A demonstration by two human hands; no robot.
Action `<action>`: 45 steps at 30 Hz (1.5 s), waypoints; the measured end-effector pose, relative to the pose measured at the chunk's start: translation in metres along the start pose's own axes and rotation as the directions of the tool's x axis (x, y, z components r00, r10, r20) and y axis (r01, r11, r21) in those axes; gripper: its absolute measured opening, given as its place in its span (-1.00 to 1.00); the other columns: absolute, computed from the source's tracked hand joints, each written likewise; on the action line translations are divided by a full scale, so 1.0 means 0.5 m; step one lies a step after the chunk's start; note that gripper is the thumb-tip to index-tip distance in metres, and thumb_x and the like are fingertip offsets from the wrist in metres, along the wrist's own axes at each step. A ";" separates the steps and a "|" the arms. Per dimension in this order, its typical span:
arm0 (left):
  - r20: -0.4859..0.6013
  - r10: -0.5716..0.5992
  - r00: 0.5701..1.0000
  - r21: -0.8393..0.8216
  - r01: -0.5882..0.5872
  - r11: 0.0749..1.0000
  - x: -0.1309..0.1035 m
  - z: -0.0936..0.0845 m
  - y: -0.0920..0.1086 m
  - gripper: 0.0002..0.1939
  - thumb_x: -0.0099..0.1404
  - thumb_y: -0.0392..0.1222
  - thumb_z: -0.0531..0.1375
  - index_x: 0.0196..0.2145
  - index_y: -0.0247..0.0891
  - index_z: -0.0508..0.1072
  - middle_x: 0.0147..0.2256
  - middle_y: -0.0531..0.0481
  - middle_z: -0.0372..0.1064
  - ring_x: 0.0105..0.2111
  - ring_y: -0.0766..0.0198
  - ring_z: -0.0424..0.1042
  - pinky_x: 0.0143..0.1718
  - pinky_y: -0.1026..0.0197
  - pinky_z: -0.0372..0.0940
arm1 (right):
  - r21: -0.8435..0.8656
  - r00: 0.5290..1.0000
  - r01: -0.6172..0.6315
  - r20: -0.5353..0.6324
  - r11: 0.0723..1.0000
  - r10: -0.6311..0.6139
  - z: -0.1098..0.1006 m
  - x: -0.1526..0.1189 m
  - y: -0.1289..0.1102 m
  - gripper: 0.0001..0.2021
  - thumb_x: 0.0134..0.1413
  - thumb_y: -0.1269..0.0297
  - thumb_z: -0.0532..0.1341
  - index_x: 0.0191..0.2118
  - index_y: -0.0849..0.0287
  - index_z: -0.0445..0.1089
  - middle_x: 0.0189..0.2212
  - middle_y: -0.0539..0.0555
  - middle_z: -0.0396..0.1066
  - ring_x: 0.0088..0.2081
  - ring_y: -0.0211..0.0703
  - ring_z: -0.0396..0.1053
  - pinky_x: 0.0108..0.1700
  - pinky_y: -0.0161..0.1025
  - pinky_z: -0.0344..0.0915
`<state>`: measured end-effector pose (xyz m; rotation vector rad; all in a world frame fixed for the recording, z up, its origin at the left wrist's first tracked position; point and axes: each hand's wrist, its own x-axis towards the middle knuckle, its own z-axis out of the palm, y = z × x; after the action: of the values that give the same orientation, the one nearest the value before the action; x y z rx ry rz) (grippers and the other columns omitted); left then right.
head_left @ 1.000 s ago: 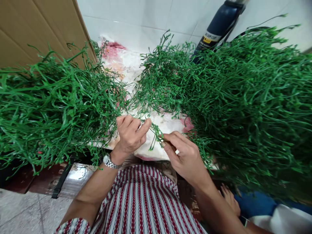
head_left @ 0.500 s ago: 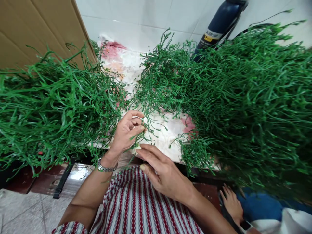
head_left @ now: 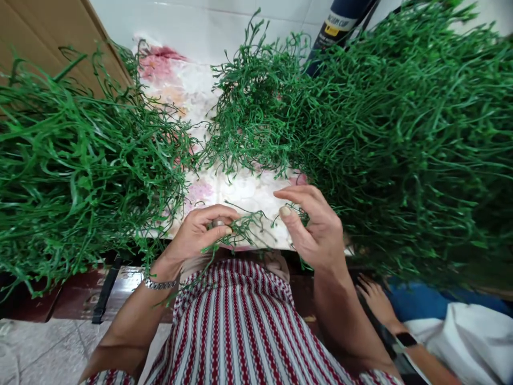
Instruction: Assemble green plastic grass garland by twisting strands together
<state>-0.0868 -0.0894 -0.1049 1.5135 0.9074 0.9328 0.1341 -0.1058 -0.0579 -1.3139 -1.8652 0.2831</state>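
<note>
My left hand [head_left: 204, 230], a metal watch on its wrist, pinches a small bunch of thin green stems [head_left: 248, 227] near the front edge of the table. The stems spread out to the right of its fingertips and some hang below the hand. To the right, my right hand [head_left: 316, 224] is raised with thumb and forefinger apart and nothing between them. A few green stems show behind its thumb. The table's floral cover [head_left: 236, 192] lies beneath both hands.
A large heap of green stems [head_left: 80, 176] lies at the left, a larger one [head_left: 420, 160] at the right. Behind are a cardboard box [head_left: 52, 48] and a dark blue bottle [head_left: 336, 27]. Another person's hand [head_left: 377, 302] is low at the right.
My right hand has moved right and up, away from my left hand, and its thumb and forefinger have parted. My left hand sits slightly lower, still with stems. The view has shifted.
</note>
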 end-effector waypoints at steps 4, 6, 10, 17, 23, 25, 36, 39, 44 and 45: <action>0.007 0.075 0.997 0.031 -0.075 0.997 -0.002 0.006 -0.004 -0.82 0.13 -0.29 0.21 -0.26 -0.22 0.51 -0.34 -0.04 0.49 -0.34 0.32 0.42 -0.30 0.30 0.31 | -0.139 0.995 0.088 -0.036 0.986 -0.094 -0.015 -0.007 0.003 -0.76 0.01 0.28 0.21 -0.14 0.10 0.39 -0.03 0.14 0.30 0.01 0.02 0.21 0.08 0.05 0.11; 0.007 0.102 0.995 0.038 -0.102 0.994 -0.002 0.010 -0.003 -0.81 0.13 -0.31 0.21 -0.26 -0.21 0.51 -0.34 -0.03 0.49 -0.33 0.32 0.42 -0.29 0.30 0.30 | -0.055 0.990 0.121 0.086 0.991 -0.116 -0.013 -0.009 0.004 -0.71 0.01 0.27 0.21 -0.09 0.12 0.36 -0.04 0.14 0.32 0.00 -0.01 0.23 0.06 0.00 0.14; 0.002 0.109 0.994 0.068 -0.109 0.992 -0.001 0.017 0.002 -0.84 0.14 -0.31 0.20 -0.28 -0.23 0.51 -0.35 -0.05 0.49 -0.33 0.29 0.42 -0.28 0.27 0.30 | 0.114 0.956 0.060 0.278 0.992 -0.090 0.009 -0.018 0.009 -0.78 0.08 0.30 0.16 -0.12 0.18 0.35 -0.29 0.08 0.43 -0.23 -0.17 0.35 -0.15 -0.16 0.26; -0.009 0.285 0.959 0.275 -0.272 0.922 0.004 0.023 0.029 -0.79 0.17 -0.27 0.17 -0.21 -0.24 0.45 -0.29 -0.08 0.43 -0.24 0.23 0.37 -0.20 0.19 0.27 | 0.093 0.976 0.061 0.202 0.994 -0.079 0.029 -0.032 0.010 -0.83 0.08 0.36 0.14 -0.18 0.21 0.35 -0.42 0.05 0.40 -0.34 -0.21 0.33 -0.23 -0.21 0.25; 0.036 0.189 0.981 0.349 -0.190 0.918 0.009 0.053 0.047 -0.83 0.16 -0.27 0.18 -0.24 -0.28 0.43 -0.38 -0.03 0.42 -0.35 0.32 0.37 -0.26 0.28 0.26 | 0.077 0.973 0.127 0.186 0.989 -0.139 0.038 -0.034 0.011 -0.91 0.07 0.38 0.13 -0.29 0.23 0.35 -0.45 0.07 0.38 -0.37 -0.19 0.30 -0.27 -0.19 0.22; 0.015 0.112 0.994 0.289 -0.112 0.951 0.008 0.066 0.047 -0.85 0.18 -0.25 0.17 -0.26 -0.28 0.42 -0.40 -0.01 0.41 -0.36 0.33 0.37 -0.28 0.29 0.26 | 0.066 0.977 0.131 0.160 0.989 -0.140 0.042 -0.038 0.013 -0.92 0.07 0.39 0.12 -0.30 0.22 0.34 -0.47 0.06 0.36 -0.38 -0.20 0.29 -0.28 -0.20 0.22; -0.157 -0.132 0.979 0.086 0.147 0.985 0.017 0.122 0.035 -0.92 0.12 -0.27 0.22 -0.37 -0.28 0.46 -0.44 0.03 0.43 -0.45 0.39 0.37 -0.40 0.38 0.27 | 0.137 0.994 0.073 0.074 0.988 -0.084 0.028 -0.057 0.042 -0.79 0.05 0.41 0.15 -0.14 0.24 0.29 -0.36 0.10 0.36 -0.28 -0.16 0.27 -0.21 -0.16 0.26; -0.180 -0.156 0.971 -0.033 0.153 0.988 0.021 0.134 0.034 -0.91 0.09 -0.30 0.25 -0.37 -0.28 0.48 -0.44 0.04 0.44 -0.46 0.42 0.38 -0.43 0.42 0.28 | 0.195 0.998 0.031 0.047 0.980 -0.041 0.015 -0.055 0.050 -0.76 0.04 0.42 0.17 -0.12 0.23 0.28 -0.29 0.11 0.35 -0.21 -0.16 0.27 -0.15 -0.15 0.26; -0.198 -0.103 0.975 -0.192 0.064 0.979 0.029 0.163 0.030 -0.86 0.13 -0.35 0.22 -0.32 -0.24 0.50 -0.43 0.04 0.46 -0.49 0.43 0.39 -0.47 0.44 0.30 | 0.307 0.988 -0.017 0.154 0.952 -0.032 0.005 -0.054 0.067 -0.73 0.06 0.39 0.16 -0.07 0.20 0.27 -0.21 0.12 0.35 -0.15 -0.15 0.28 -0.12 -0.12 0.29; -0.205 -0.082 0.975 -0.191 0.042 0.981 0.030 0.168 0.029 -0.85 0.13 -0.37 0.21 -0.32 -0.23 0.50 -0.42 0.04 0.46 -0.48 0.44 0.39 -0.46 0.44 0.30 | 0.328 0.987 -0.016 0.154 0.945 -0.037 0.004 -0.054 0.069 -0.75 0.06 0.40 0.16 -0.09 0.19 0.28 -0.22 0.11 0.35 -0.15 -0.16 0.29 -0.12 -0.13 0.29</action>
<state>-0.0032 -0.1101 -0.0978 1.2366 0.9854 1.1167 0.1597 -0.1135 -0.0927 -1.0773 -1.8561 0.6805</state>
